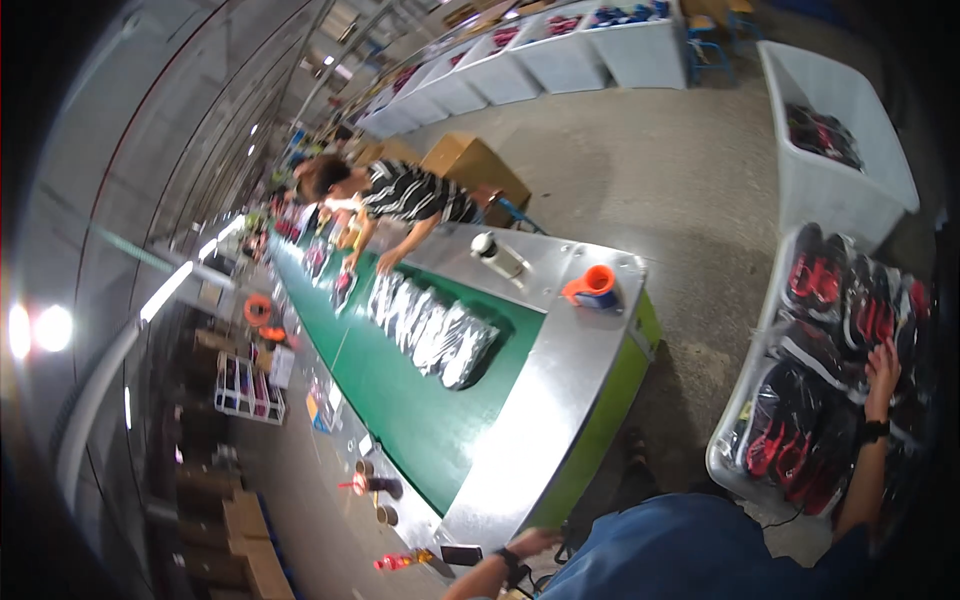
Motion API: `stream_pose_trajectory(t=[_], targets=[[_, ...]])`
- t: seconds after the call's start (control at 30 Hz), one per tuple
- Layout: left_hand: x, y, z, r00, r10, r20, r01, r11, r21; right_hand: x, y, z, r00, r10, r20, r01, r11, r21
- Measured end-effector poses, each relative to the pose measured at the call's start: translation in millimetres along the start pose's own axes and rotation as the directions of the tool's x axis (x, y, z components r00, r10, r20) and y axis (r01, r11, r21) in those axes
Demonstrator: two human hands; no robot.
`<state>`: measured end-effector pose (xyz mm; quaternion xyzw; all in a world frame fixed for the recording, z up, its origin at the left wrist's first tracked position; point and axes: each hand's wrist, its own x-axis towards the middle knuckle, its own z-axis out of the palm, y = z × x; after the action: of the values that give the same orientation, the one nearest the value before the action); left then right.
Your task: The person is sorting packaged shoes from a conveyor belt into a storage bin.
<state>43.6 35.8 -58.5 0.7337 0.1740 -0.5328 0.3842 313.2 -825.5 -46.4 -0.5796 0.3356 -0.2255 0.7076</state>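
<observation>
At the right, a white bin is filled with black and red shoes in clear plastic bags. My right hand reaches over it, fingers stretched out and apart against the bagged shoes, gripping none that I can see. Low in the middle, my left hand is beside the metal end of the conveyor table, close to a dark phone; its fingers are too small and blurred to read. A row of shiny clear-bagged items, apparently shoes, lies on the green belt.
Across the belt, a person in a striped shirt handles a bagged shoe. An orange and blue mug and a white bottle stand on the metal edge. Another white bin stands beyond mine; cardboard boxes sit behind the person.
</observation>
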Motion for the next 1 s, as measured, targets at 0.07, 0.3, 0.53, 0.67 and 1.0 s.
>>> stream_pose_trajectory(t=[0.07, 0.3, 0.53, 0.67, 1.0], targets=[[4.6, -18.4, -57.3, 0.940, 0.173, -0.295, -0.089, 0.957, 0.278, -35.9, -17.3, 57.2, 0.998, -0.005, 0.060, 0.005, 1.000, -0.003], [4.5, 13.5, -280.1, 0.741, 0.232, -0.630, -0.038, 0.951, 0.306, -142.2, -17.6, 186.0, 0.983, -0.001, 0.186, 0.025, 0.992, -0.127], [55.3, 42.3, -414.7, 0.588, 0.285, -0.757, -0.086, 0.953, 0.292, -226.3, -4.2, 243.5, 0.966, -0.003, 0.259, 0.056, 0.979, -0.197], [91.1, 68.6, -453.4, 0.500, 0.231, -0.834, -0.109, 0.973, 0.204, -231.5, 18.4, 223.7, 0.985, 0.029, 0.172, 0.004, 0.981, -0.192], [162.1, 85.9, -500.9, 0.368, 0.288, -0.884, 0.024, 0.947, 0.319, -300.4, -2.1, 224.4, 0.980, 0.115, 0.162, -0.062, 0.951, -0.304]])
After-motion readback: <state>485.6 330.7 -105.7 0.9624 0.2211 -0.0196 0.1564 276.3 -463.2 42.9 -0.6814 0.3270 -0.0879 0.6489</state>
